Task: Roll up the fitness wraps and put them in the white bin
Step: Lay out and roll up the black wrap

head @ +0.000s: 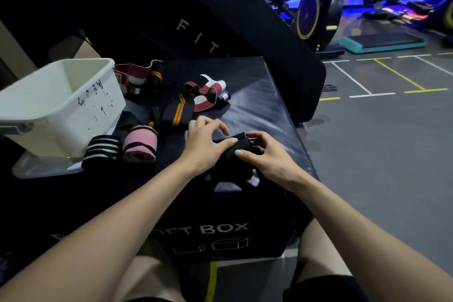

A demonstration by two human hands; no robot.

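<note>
A black wrap (235, 148) lies near the front edge of the black soft box (264, 105), and both my hands hold it. My left hand (204, 144) presses on its left side with fingers over the top. My right hand (267, 154) pinches its right end. Left of my hands stand two rolled wraps, a pink one (140, 144) and a black one with white stripes (101, 149). Unrolled wraps lie further back: a black one with orange stripes (177, 111) and a red and white one (208, 92). The white bin (49, 108) stands at the left, tilted.
Another red and white wrap (132, 76) lies behind the bin. A big black padded mat (245, 19) leans behind the box. Grey gym floor with painted lines (380, 76) stretches to the right, with exercise bikes (316, 14) and a teal step (382, 43) beyond.
</note>
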